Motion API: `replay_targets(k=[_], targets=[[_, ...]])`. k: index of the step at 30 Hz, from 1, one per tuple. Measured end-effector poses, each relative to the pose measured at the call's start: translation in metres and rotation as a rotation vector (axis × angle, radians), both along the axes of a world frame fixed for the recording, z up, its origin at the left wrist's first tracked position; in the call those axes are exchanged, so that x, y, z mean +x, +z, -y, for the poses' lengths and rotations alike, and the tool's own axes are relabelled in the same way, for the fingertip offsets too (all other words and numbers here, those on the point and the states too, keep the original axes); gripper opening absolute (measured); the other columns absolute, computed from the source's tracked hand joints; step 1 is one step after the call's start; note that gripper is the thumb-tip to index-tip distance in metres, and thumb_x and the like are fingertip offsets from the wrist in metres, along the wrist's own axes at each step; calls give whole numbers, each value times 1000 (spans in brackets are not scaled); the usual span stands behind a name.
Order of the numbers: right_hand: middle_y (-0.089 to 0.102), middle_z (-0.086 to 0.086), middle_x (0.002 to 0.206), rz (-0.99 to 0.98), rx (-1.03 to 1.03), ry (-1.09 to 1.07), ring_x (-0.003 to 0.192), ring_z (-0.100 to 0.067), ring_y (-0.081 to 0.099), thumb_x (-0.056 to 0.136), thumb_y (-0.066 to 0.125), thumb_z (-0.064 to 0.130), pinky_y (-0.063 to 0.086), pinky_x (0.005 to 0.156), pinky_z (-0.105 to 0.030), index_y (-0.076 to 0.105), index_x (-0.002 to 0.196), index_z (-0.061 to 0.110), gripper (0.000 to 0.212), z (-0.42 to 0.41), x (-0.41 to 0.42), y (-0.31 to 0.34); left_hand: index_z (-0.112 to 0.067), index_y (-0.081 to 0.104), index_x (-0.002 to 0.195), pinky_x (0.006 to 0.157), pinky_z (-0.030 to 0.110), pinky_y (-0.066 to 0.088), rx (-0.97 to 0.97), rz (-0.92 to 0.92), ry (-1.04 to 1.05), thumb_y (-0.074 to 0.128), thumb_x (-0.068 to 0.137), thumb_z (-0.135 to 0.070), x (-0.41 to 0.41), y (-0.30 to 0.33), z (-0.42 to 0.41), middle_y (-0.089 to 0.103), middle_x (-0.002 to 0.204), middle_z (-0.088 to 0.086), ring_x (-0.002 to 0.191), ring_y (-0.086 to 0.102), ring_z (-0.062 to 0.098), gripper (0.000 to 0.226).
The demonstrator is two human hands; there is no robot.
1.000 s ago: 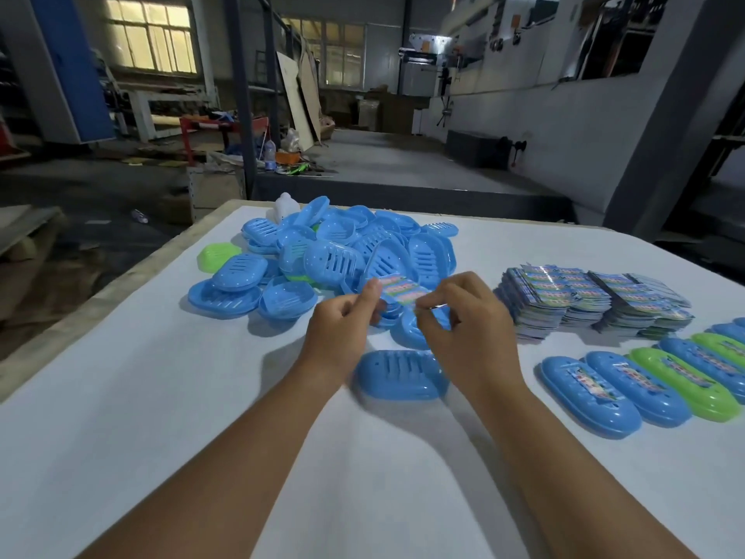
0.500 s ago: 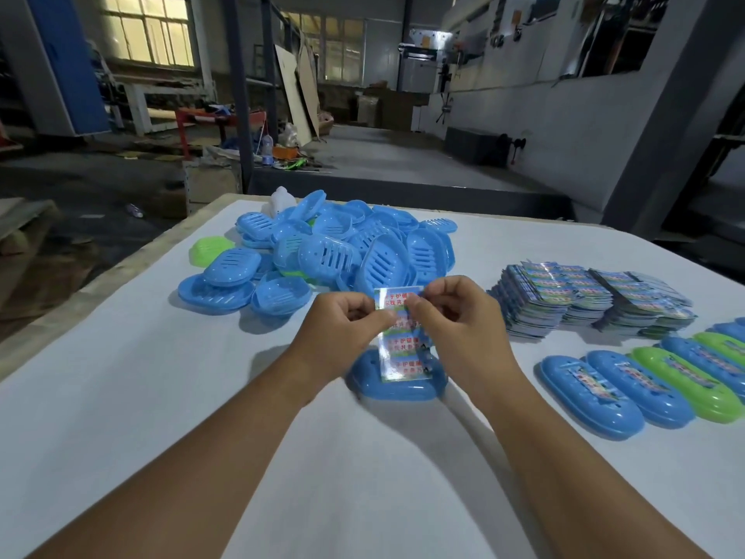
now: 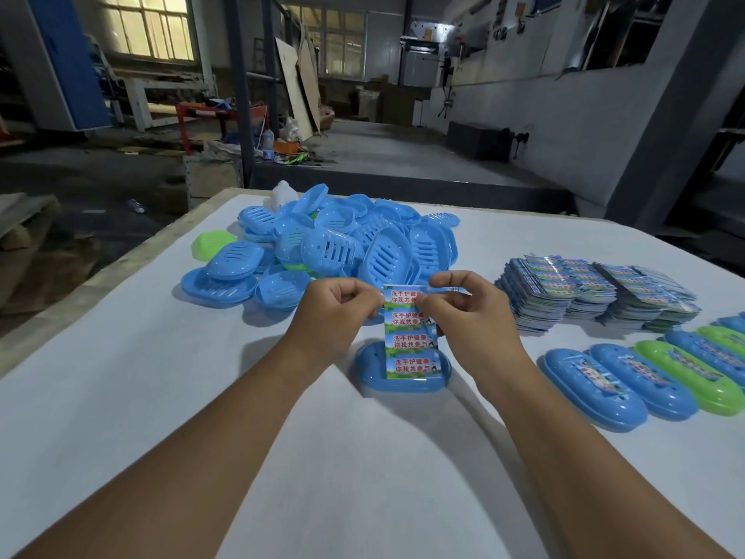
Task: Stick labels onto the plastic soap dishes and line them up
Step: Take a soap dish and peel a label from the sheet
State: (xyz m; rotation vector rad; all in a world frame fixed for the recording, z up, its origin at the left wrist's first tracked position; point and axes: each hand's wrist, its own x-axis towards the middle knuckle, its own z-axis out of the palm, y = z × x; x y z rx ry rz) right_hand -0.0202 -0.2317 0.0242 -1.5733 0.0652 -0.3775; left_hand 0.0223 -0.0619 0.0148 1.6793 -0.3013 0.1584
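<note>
Both hands up over the white worktop (image 3: 121, 397): the left hand (image 3: 334, 312) and right hand (image 3: 463, 312) each pinch the top edge of a label sheet (image 3: 409, 336), which hangs in front of a single blue soap dish (image 3: 367, 371). To the right sits a row of labelled dishes (image 3: 645, 377); beyond it, label stacks (image 3: 584, 292); beyond the hands, a heap of unlabelled dishes (image 3: 322, 244).
</note>
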Motion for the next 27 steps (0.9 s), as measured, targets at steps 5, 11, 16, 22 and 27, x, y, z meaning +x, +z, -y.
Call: replay_targets(k=[5, 11, 16, 22, 27], targets=[[76, 0, 80, 28, -126, -51, 72, -9, 73, 87, 78, 12, 53, 57, -19, 68, 87, 18, 12, 1, 2, -3, -19, 70, 58, 63, 18, 54, 27, -4, -8, 68, 86, -6, -1, 1, -1, 68, 61, -6, 63, 63, 3, 31], [66, 11, 63, 145, -482, -104, 53, -1, 52, 83, 78, 39, 41, 55, -16, 73, 67, 28, 20, -1, 0, -8, -11, 74, 70, 64, 12, 51, 19, 41, -56, 70, 88, -9, -6, 1, 3, 70, 62, -5, 61, 63, 2, 19], [64, 11, 54, 152, -474, -65, 50, 0, 49, 84, 75, 43, 40, 51, -18, 76, 67, 29, 22, -3, -4, -5, -14, 76, 74, 78, 33, 58, 39, 52, -107, 70, 86, -19, -7, 0, 3, 74, 71, 2, 72, 67, 10, 14], [46, 6, 45, 143, -558, -109, 46, -3, 36, 80, 66, 35, 32, 46, -18, 63, 53, 26, 28, -5, -5, -6, -17, 75, 73, 79, 44, 56, 77, 99, -120, 71, 84, -22, -10, -3, 5, 74, 77, 10, 71, 65, 14, 13], [29, 5, 44, 177, -676, -183, 46, -10, 26, 71, 54, 36, 23, 44, -22, 42, 48, 21, 30, -7, -6, -6, -15, 73, 71, 64, 36, 52, 114, 148, -92, 70, 90, -9, -9, -5, 11, 71, 73, 16, 64, 58, 15, 20]])
